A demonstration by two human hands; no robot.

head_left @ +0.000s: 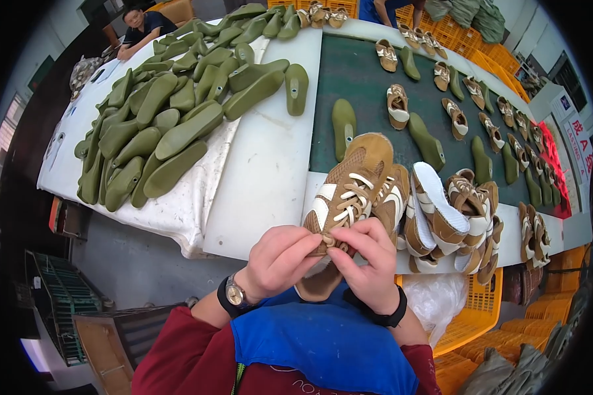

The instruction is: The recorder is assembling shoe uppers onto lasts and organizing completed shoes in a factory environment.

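A brown and white sneaker upper (369, 158) rests in front of me, toe pointing away and heel toward my body. Fingers of my left hand (273, 260) pinch its shoelace (352, 201) near the top of the lacing. My right hand (372, 266) grips the lace from the other side, thumb and fingers pressed together. Both hands meet over the shoe's tongue, and the fingertips partly hide the lace ends. Close to the right stands another brown sneaker (393, 197), and beside it a white-bottomed shoe (441, 207) lies tipped.
Green shoe lasts (184, 125) are heaped on the white-covered table at left. A dark green belt (369, 72) carries rows of sneakers and lasts. More sneakers (471, 204) cluster at the right edge, above a yellow crate (478, 309). A person (145, 29) leans at the far left.
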